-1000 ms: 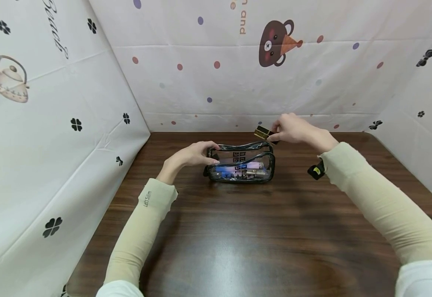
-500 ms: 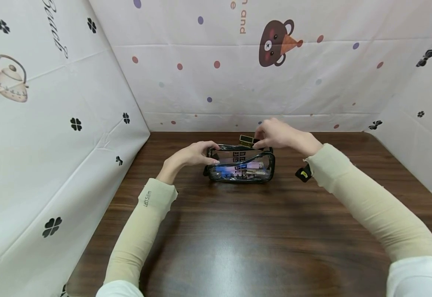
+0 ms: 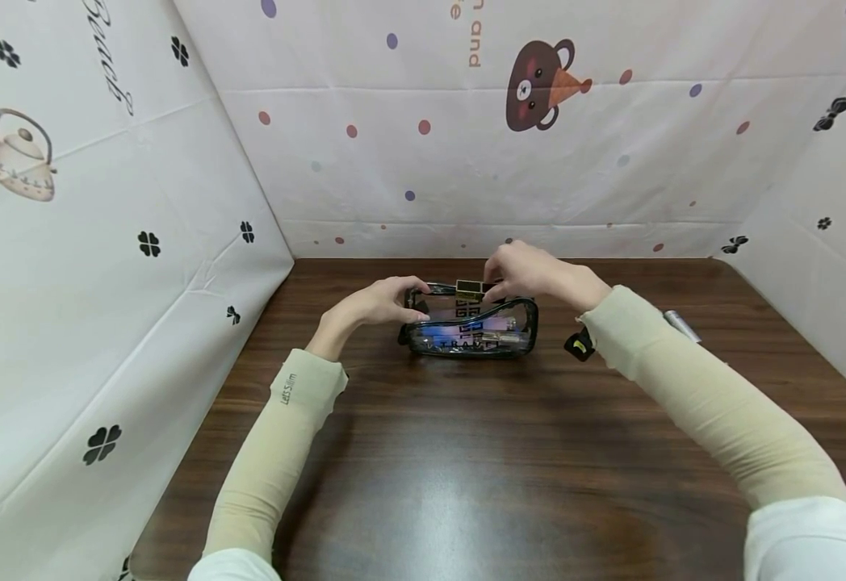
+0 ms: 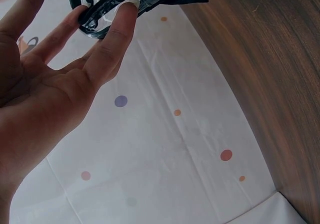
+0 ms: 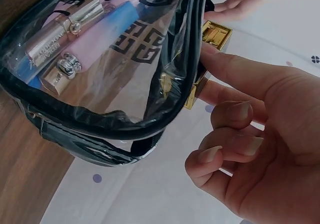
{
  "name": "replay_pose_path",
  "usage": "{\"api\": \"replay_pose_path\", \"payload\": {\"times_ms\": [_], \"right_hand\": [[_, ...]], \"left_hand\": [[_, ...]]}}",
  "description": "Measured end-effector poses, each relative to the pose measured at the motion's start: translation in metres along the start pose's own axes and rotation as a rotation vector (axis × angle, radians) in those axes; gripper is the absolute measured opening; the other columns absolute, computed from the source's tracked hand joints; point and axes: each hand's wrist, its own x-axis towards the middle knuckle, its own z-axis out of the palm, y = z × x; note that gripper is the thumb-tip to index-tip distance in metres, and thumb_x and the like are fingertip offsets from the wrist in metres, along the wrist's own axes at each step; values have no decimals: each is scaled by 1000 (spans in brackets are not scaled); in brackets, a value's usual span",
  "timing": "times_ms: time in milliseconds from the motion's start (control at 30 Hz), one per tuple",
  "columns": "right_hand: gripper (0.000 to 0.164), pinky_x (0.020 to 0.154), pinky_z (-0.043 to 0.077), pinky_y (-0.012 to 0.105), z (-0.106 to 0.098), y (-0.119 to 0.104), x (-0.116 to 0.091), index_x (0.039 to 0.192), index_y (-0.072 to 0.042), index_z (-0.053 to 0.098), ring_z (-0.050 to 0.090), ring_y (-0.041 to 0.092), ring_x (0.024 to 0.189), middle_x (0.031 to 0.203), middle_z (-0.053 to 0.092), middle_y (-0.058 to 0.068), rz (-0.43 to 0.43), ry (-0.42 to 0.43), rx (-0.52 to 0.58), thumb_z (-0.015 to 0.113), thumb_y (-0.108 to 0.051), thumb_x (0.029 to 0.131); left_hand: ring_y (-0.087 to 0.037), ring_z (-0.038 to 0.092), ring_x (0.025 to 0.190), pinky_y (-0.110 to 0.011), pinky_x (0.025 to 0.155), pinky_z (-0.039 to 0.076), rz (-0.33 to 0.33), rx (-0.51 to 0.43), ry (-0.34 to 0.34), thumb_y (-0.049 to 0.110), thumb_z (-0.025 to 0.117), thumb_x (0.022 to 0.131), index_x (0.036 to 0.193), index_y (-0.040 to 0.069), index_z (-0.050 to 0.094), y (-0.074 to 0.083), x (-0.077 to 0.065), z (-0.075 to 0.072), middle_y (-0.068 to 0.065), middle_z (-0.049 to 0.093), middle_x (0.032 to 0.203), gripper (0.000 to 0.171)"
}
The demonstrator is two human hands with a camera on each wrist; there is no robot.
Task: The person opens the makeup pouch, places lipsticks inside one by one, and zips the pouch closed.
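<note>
A clear zip pouch point(image 3: 437, 349) with black trim and black print stands near the table's back, its top unzipped. My left hand point(image 3: 379, 300) grips its left end, thumb at the front rim and fingers at the back rim; the left wrist view shows those fingertips on the black trim point(image 4: 107, 14). Over the opening, my right hand point(image 3: 532, 270) pinches a rectangular black-and-gold lipstick point(image 3: 470, 288) between thumb and index finger. The right wrist view shows its gold end point(image 5: 217, 34), partly hidden behind the rim. Inside the pouch lie a pink-and-blue tube point(image 5: 107, 34) and a metallic lipstick point(image 5: 62, 32).
A silver tube point(image 3: 682, 326) lies on the brown table point(image 3: 423, 452), right of the right sleeve. A black strap piece point(image 3: 579, 345) hangs from the right wrist. White printed cloth point(image 3: 365, 161) walls the table's back and sides.
My right hand has moved left and slightly down, bringing the lipstick from the right of the pouch to over its opening. The silver tube has come into view. The left hand stays put.
</note>
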Motion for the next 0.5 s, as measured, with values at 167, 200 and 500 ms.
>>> {"api": "replay_pose_path", "payload": {"times_ms": [167,200,500], "right_hand": [[23,60,45,31,6,2,3,89,-13,70,57,13,67,88,67,2,-22,0,14,72,-31,75],[23,59,45,31,7,2,3,90,-13,70,57,14,65,86,67,2,-22,-1,15,72,-31,75],[20,58,45,30,4,9,-2,91,-12,67,55,11,60,76,64,1,6,77,48,63,-31,84]], "left_hand": [[-22,50,89,-35,76,42,-3,-7,0,38,61,84,131,20,42,-1,0,0,-5,44,128,54],[-22,51,90,-35,76,42,-3,-8,1,38,61,84,131,21,42,-1,0,0,-5,44,129,53],[-22,47,85,-34,73,40,15,13,-1,36,61,84,131,20,43,-1,1,-1,-9,48,123,53]]}}
